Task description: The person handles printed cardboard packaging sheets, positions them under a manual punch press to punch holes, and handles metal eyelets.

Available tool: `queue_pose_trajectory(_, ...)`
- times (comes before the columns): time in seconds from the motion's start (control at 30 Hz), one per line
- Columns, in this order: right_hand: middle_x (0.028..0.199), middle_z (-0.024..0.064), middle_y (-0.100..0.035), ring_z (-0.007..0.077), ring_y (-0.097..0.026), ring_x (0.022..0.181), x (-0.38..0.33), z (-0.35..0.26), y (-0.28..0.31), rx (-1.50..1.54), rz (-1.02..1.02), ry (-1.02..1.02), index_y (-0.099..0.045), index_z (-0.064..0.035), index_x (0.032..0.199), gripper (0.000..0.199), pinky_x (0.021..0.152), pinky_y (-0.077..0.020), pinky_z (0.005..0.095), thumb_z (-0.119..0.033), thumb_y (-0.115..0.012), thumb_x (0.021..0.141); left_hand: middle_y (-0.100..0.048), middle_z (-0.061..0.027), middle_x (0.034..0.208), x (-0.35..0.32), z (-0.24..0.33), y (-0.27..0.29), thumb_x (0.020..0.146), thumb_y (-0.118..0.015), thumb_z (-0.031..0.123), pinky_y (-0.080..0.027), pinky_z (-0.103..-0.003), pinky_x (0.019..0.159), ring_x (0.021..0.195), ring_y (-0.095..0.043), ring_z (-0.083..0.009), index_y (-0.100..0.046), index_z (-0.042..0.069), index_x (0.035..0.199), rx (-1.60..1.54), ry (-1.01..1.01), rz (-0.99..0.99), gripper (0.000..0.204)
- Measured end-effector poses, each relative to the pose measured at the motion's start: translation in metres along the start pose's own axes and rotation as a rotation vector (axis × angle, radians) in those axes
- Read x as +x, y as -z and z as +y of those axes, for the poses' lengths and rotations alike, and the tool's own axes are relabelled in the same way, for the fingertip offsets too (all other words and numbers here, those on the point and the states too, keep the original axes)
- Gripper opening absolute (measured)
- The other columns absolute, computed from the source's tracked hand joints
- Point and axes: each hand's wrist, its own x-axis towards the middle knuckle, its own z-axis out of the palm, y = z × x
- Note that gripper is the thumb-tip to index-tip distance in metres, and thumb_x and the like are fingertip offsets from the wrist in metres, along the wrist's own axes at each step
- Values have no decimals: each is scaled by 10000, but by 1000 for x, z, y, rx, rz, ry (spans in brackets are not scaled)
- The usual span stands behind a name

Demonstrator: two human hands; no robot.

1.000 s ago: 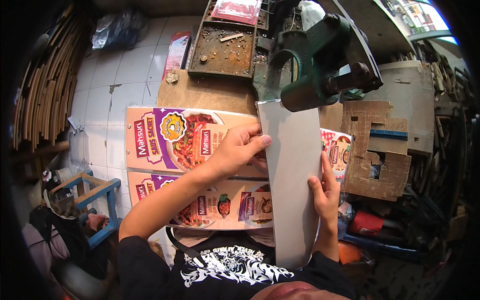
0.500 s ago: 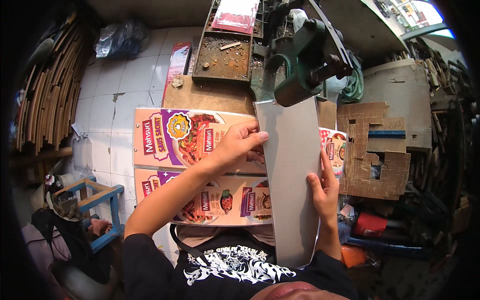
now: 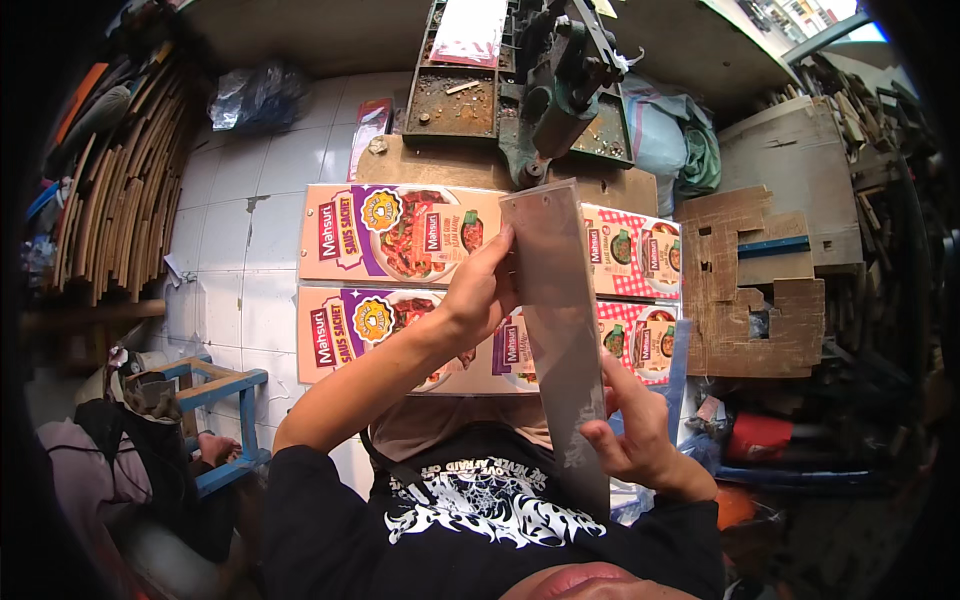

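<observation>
A long grey-backed board point(image 3: 555, 290) stands tilted between my hands, with a small hole near its far end. My left hand point(image 3: 485, 290) grips its left edge toward the far end, some fingers hidden behind it. At the right edge, lower down, is my right hand point(image 3: 640, 425), thumb in front and fingers partly hidden by the board. Beneath lie two long printed boards with food pictures, a far one point(image 3: 340, 235) and a near one point(image 3: 325, 340). Just beyond the grey board's far end stands a dark green metal press point(image 3: 560, 125).
A dark parts tray point(image 3: 480, 110) with small bits sits left of the press, on a wooden board point(image 3: 430, 165). Cut brown fibreboard point(image 3: 720, 340) lies at the right. Stacked brown strips point(image 3: 130, 190) and a blue-framed stool point(image 3: 250, 420) are on the left.
The grey board has come away from under the press head and turned more edge-on. My right hand has moved lower along it. The printed boards show more fully at the right.
</observation>
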Motion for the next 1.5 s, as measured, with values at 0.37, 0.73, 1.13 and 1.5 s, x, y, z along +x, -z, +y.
queue_pose_trajectory(0.37,1166,135,-639,175,-615,1027,-45,45,-83,649,-25,-445,-459,42,1349,458,911,-483,305,-189,-605,982,-555,-13,814,-4,-33,53,935,-633,387,-397,-326,833,795,-569,-171,-526,117,1018,-575,-383,-990,302)
queue_pose_trajectory(0.73,913,17,-668,63,-576,801,-47,60,-32,203,184,-331,-636,62,1153,311,726,-463,210,-182,-663,963,-504,-227,1415,-87,2,77,1044,-405,452,-444,-490,1086,1310,-512,-297,-378,-32,1459,-98,-704,-557,638)
queue_pose_trajectory(1.13,805,60,-685,76,-602,714,-24,82,-25,76,207,-259,-673,65,1101,243,648,-478,225,-56,-694,892,-709,-90,907,-117,26,100,960,-650,131,-568,-265,732,801,-670,-105,-667,-50,1047,395,-511,169,202)
queue_pose_trajectory(1.5,807,106,-694,132,-647,718,-11,79,-22,11,171,-223,-674,51,1118,272,677,-502,266,-51,-698,867,-676,-38,822,-123,17,110,993,-608,169,-502,-223,680,728,-621,-73,-660,-33,973,595,-585,291,210)
